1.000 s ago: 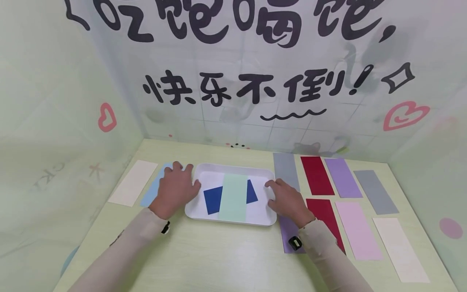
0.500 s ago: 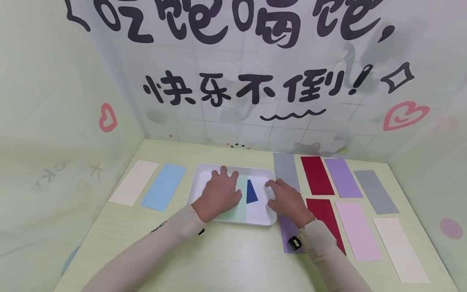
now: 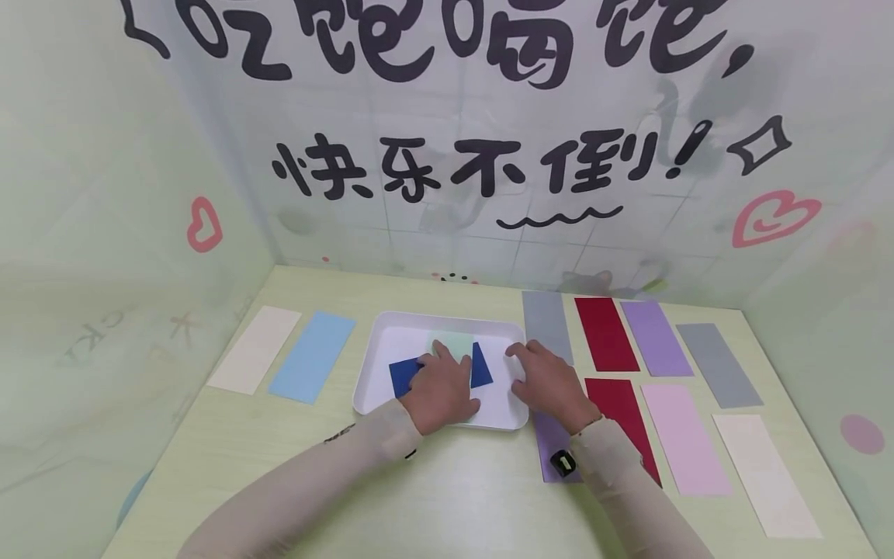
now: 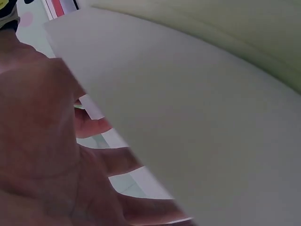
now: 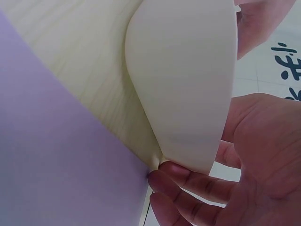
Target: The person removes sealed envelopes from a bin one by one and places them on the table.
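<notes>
A white tray (image 3: 377, 373) lies on the table in the head view. Inside it are a mint-green card (image 3: 457, 342) and a dark blue card (image 3: 481, 368) slanting out from beneath it. My left hand (image 3: 440, 392) reaches over the tray's front edge, its fingers spread on the mint-green card and hiding much of it. In the left wrist view the tray's outer wall (image 4: 178, 103) covers those fingertips. My right hand (image 3: 552, 388) grips the tray's right edge. Its curled fingers (image 5: 202, 186) touch the outside of the wall in the right wrist view.
Left of the tray lie a cream card (image 3: 254, 349) and a light blue card (image 3: 312, 357). Several cards lie on the right, among them a red card (image 3: 606, 334), a pink card (image 3: 687, 439) and a purple card (image 3: 555, 450) under the right wrist. A printed sheet (image 3: 419, 256) hangs behind.
My left hand has moved right from the tray's left edge onto the mint-green card, then slightly nearer the front. The right hand stays at the tray's right edge.
</notes>
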`<state>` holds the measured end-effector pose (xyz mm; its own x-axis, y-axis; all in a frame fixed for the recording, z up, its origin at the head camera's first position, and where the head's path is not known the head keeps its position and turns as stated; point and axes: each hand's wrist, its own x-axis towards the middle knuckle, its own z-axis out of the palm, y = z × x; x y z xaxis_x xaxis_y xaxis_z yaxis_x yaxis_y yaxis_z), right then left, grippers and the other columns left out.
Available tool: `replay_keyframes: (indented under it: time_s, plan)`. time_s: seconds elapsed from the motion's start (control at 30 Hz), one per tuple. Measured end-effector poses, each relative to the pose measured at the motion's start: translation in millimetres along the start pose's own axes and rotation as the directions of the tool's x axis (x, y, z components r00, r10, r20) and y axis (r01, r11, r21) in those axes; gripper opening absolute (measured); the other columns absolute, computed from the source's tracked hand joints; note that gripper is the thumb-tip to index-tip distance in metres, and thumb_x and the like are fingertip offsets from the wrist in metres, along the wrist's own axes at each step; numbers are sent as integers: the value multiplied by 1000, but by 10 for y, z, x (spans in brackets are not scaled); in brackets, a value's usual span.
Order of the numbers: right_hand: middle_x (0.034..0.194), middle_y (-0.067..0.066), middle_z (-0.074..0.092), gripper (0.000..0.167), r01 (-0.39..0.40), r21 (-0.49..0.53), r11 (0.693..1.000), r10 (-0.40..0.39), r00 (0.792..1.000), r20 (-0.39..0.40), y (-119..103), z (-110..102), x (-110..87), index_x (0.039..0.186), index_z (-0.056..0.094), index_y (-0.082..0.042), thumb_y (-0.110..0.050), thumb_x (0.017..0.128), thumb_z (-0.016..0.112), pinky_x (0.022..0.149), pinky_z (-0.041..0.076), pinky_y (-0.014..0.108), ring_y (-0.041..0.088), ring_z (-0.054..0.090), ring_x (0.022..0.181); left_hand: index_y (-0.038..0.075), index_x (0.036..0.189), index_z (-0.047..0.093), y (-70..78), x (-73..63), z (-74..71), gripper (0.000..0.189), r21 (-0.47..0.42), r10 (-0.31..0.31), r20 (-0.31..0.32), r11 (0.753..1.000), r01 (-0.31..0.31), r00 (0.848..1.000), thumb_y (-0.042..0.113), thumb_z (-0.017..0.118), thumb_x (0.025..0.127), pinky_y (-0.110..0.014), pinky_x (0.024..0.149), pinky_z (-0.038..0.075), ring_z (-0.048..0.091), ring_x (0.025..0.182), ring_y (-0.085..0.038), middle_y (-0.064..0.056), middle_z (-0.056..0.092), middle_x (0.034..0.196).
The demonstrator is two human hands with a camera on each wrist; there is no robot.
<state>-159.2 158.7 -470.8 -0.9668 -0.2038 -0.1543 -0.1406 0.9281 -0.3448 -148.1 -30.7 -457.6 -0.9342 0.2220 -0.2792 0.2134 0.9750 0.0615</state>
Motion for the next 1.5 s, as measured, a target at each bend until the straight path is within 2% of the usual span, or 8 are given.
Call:
replay_keyframes:
  time_s: [0.23, 0.47, 0.77, 0.97, 1.17, 1.5]
  plan:
    - [128, 17, 66, 50, 13, 0, 1000, -13, 1000, -9, 0, -8, -4, 143, 67, -9, -13, 96, 82, 86, 65, 48, 29, 70, 99, 8, 158, 59, 20, 14, 38, 68, -16, -20, -26, 1000, 20, 999, 43, 73, 101, -59, 81, 64, 52, 139, -56, -40, 41, 161]
    - [129, 17, 66, 50, 5, 9, 1000, -5, 1000, 2, -2, -15, -7, 144, 67, -9, -13, 96, 82, 88, 65, 48, 30, 69, 101, 6, 157, 59, 10, -6, 0, 68, -41, -21, -28, 999, 20, 999, 42, 73, 100, -57, 87, 64, 51, 138, -55, -40, 38, 163]
    - [127, 17, 67, 48, 12, -16, 1000, -12, 1000, -10, 9, -11, 4, 141, 68, -8, -12, 95, 82, 85, 65, 48, 29, 68, 95, 2, 153, 61, -65, -21, -72, 66, -27, 44, -60, 999, -46, 997, 40, 73, 100, -45, 74, 64, 55, 122, -49, -40, 44, 156]
    - [129, 18, 67, 48, 21, -12, 1000, -21, 1000, -15, 5, -8, 11, 141, 69, -8, -12, 95, 82, 86, 64, 50, 30, 69, 97, 0, 148, 63, -97, 1, -11, 67, -32, 27, -75, 999, -30, 997, 45, 76, 99, -53, 78, 64, 56, 125, -52, -41, 45, 155]
    - [130, 18, 67, 48, 27, 1, 1000, -27, 1000, -16, 4, -7, 10, 142, 68, -8, -12, 96, 82, 86, 64, 50, 29, 69, 96, 3, 151, 61, -100, 45, 38, 64, -49, 2, -67, 999, -6, 998, 39, 74, 100, -59, 84, 62, 53, 130, -55, -41, 41, 158]
    - [131, 18, 67, 49, 15, -5, 1000, -15, 1000, -6, 10, 0, 8, 142, 68, -8, -13, 96, 82, 88, 64, 51, 31, 70, 101, 2, 149, 61, -156, 26, 16, 67, -119, -5, -61, 993, -2, 998, 39, 79, 95, -57, 88, 60, 46, 130, -53, -37, 28, 166]
